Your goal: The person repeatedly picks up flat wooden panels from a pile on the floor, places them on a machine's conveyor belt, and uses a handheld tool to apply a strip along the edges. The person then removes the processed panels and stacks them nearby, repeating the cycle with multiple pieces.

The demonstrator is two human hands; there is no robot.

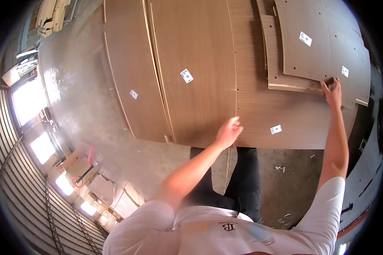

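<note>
My left hand (230, 132) is over the near edge of a wood-grain panel, its fingers loosely bent and somewhat apart, slightly blurred, with nothing seen in them. Beneath it meet a long brown panel (195, 51) and a wider panel (293, 110), each with a small white label. At the right, my right hand (333, 91) has thumb and fingers closed at the near edge of a smaller wooden panel (304, 55). That panel lies on top of a stack, overlapping another panel (276, 51) below it. The tips of the right fingers are partly hidden at the edge.
Another long panel (125, 59) lies at the left beside a narrow gap. White scraps (280, 169) litter the concrete floor near my legs (244, 178). Boards (51, 17) are piled at the far left, and cartons (78, 163) stand by the left wall.
</note>
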